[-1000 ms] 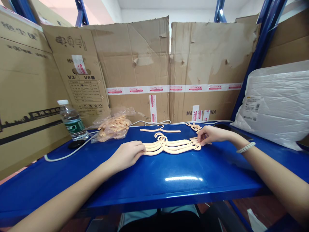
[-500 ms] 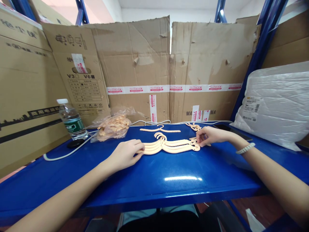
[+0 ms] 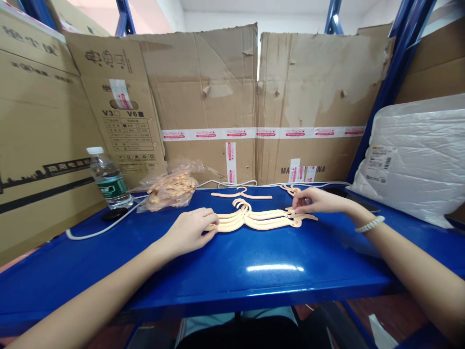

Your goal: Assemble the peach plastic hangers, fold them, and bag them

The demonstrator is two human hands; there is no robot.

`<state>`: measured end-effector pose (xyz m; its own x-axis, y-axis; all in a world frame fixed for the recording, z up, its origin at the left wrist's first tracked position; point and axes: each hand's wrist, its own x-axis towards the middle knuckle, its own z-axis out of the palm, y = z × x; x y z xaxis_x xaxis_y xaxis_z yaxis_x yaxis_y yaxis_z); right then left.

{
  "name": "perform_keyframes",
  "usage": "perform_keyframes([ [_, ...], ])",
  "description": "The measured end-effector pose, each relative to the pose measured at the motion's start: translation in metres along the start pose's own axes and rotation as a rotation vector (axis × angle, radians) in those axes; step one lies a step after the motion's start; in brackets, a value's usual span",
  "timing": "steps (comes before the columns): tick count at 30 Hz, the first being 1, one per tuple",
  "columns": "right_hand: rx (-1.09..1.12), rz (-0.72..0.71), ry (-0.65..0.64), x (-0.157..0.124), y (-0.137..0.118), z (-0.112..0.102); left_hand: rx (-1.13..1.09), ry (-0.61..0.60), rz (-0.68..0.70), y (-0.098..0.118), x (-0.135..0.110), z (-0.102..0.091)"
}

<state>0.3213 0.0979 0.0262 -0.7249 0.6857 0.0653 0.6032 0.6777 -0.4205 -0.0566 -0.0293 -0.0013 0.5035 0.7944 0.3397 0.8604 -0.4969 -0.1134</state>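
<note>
Several cream-coloured hangers (image 3: 232,223) lie flat on the blue table, one overlapping the other, their hooks bunched at the back. My left hand (image 3: 196,228) pinches their left ends between thumb and fingers. At the right ends, my right hand (image 3: 308,200) has its fingers closed on a small cream hanger piece, partly hidden by the fingertips. A curved cream arm (image 3: 308,217) sticks out to the right below that hand. Behind the bunch lies a single hanger (image 3: 241,195), apart from the others.
A clear plastic bag (image 3: 172,189) of cream pieces and a water bottle (image 3: 111,182) stand at the back left. More cream pieces (image 3: 288,190) lie behind my right hand. A white cable (image 3: 87,238) crosses the table. A white wrapped package (image 3: 414,160) sits at the right.
My right hand has shifted slightly left and up along the right ends of the hangers, uncovering the curved arm below it. My left hand keeps its hold.
</note>
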Motion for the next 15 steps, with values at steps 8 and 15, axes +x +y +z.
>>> perform_keyframes([
  [8,-0.021,-0.034,0.043,0.0,0.002,0.001,-0.009,-0.014,-0.003,0.003,0.001,-0.004],
  [15,-0.096,-0.103,0.009,0.009,-0.01,0.021,-0.058,-0.148,0.002,-0.003,-0.002,0.007],
])
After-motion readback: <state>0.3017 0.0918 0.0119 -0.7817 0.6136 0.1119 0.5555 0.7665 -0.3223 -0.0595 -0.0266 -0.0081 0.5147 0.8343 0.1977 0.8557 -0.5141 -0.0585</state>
